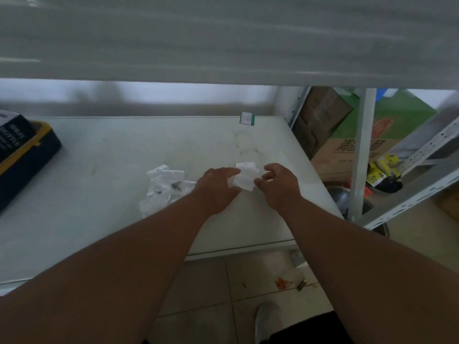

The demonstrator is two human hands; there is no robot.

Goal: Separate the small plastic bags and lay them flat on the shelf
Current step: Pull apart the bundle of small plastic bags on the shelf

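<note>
Both your left hand point(218, 184) and right hand point(278, 182) pinch one small white plastic bag point(246, 176) between them, near the white shelf's point(99, 170) right edge.

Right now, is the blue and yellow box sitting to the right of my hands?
No, the blue and yellow box sits at the shelf's far left edge, left of both hands.

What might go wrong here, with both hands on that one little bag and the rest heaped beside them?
1. The left forearm lies over the edge of the pile of bags; pulling back may drag them into a worse tangle.
2. The bag between the left hand and right hand looks creased, so it may not lie flat.
3. The shelf edge is near; a bag might slide off.
</note>
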